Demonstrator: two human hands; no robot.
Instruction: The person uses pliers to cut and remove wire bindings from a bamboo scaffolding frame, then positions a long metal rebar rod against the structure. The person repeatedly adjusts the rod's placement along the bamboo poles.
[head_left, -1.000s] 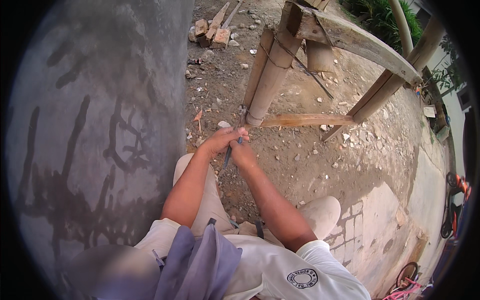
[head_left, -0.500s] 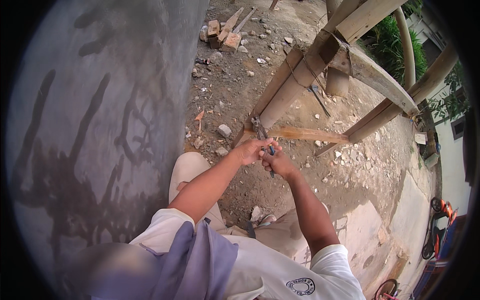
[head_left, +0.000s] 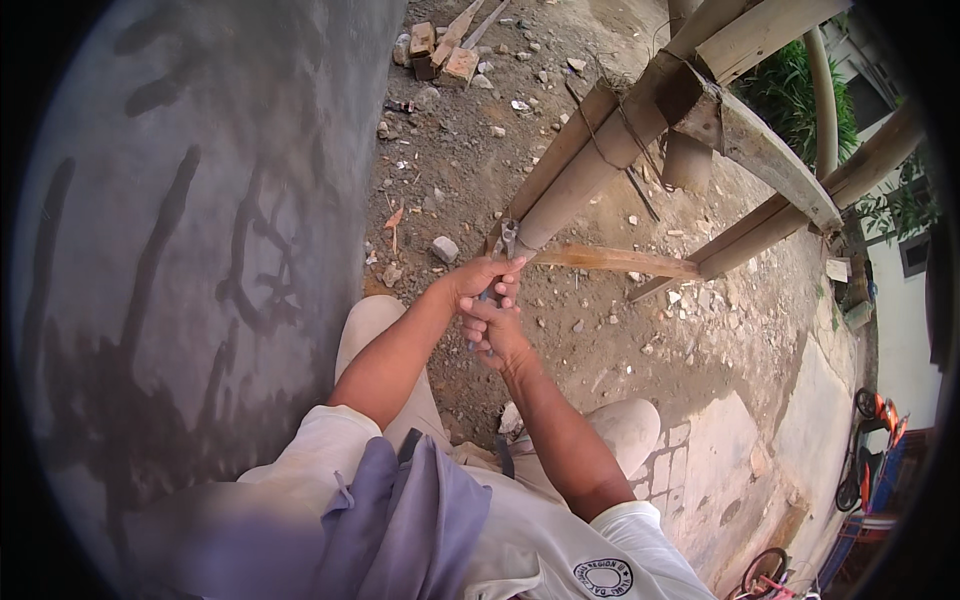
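My left hand (head_left: pixel 477 279) and my right hand (head_left: pixel 492 329) are clasped together around the blue handles of a pair of pliers (head_left: pixel 503 243). The pliers' metal jaws stick out above my fingers, right at the lower end of a round bamboo post (head_left: pixel 590 175). Thin wire (head_left: pixel 612 125) is wrapped around that post higher up. A flat wooden slat (head_left: pixel 615 261) runs to the right from just beside my left hand.
A grey plastered wall (head_left: pixel 200 250) fills the left side. Wooden beams (head_left: pixel 770 165) form a frame at the upper right. Bricks (head_left: pixel 440 55) and stones lie on the dirt ground (head_left: pixel 460 170). A concrete slab (head_left: pixel 730 450) sits at the lower right.
Both hands have stayed joined on the pliers and shifted slightly toward the foot of the bamboo post, while the view has swung a little.
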